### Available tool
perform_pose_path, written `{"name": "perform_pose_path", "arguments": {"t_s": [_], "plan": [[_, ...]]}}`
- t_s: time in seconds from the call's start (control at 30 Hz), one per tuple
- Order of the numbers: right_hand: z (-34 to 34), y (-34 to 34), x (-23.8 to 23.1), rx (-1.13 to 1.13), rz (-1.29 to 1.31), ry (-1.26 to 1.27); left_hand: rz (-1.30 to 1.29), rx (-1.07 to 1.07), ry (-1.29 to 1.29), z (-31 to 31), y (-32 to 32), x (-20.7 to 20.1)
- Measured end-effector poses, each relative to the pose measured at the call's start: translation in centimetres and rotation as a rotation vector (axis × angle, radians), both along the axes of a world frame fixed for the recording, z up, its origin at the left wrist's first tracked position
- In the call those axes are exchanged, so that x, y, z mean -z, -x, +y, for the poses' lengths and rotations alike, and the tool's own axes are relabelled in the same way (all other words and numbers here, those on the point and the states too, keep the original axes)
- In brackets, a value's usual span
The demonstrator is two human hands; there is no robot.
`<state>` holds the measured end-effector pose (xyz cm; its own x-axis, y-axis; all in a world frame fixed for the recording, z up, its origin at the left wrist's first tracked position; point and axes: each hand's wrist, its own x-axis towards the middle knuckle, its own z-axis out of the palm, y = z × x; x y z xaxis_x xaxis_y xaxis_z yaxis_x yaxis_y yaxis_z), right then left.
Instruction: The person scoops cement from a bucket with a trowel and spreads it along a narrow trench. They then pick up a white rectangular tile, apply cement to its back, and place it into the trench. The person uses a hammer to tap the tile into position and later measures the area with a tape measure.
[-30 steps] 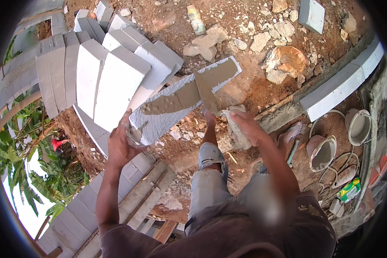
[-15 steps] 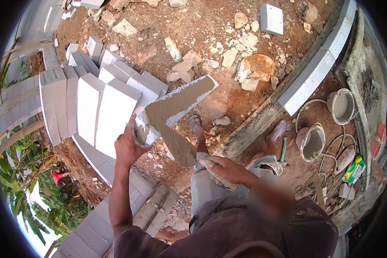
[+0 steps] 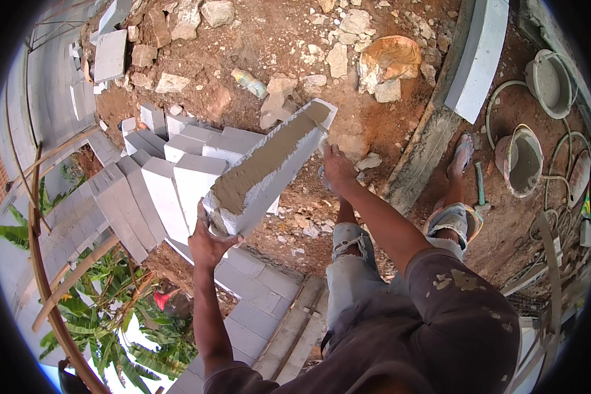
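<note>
A long pale block (image 3: 285, 161) slants away from me, its top coated with wet grey mortar (image 3: 269, 154). At the block's near end, my left hand (image 3: 210, 243) grips it, thumb on one side and fingers on the other. My right hand (image 3: 338, 169) is closed around a trowel (image 3: 322, 128) by the block's far end. The trowel's blade rests on or just over the mortar there; most of the handle is hidden by my fingers. Behind the block, stacked pale blocks (image 3: 157, 190) stand close to my left hand.
Two buckets with grey mortar, one nearer (image 3: 524, 161) and one farther (image 3: 551, 85), stand at the right beside a hose (image 3: 496, 105) and a green-handled tool (image 3: 481, 184). A low block wall (image 3: 479, 59) runs along the right. Broken stones (image 3: 279, 98) litter the dirt ahead.
My right hand has swung forward with the trowel, from near my body to the block's far end. My left hand stays on the near end. The view has shifted.
</note>
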<state>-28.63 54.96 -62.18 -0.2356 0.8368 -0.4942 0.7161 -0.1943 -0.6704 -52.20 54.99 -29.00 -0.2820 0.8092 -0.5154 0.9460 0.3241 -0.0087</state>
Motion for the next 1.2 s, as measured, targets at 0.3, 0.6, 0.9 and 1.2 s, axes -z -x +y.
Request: {"name": "perform_pose_path", "arguments": {"t_s": [0.3,0.6,0.9,1.2], "plan": [[-13.2,3.6,-15.7,-0.138,0.127,-0.048,0.052,0.055,-0.002,0.3,0.9,-0.1],[-8.1,-7.5,-18.7,0.252,1.012,0.221,0.049,0.107,-0.052,0.0,1.6,-0.3],[-8.0,-2.2,-15.7,0.687,1.391,1.258,0.041,0.062,0.037,0.8,0.8,-0.3],[-7.7,-6.8,-16.7,0.125,0.576,-0.143,0.106,0.066,-0.042,0.3,1.8,-0.3]]}}
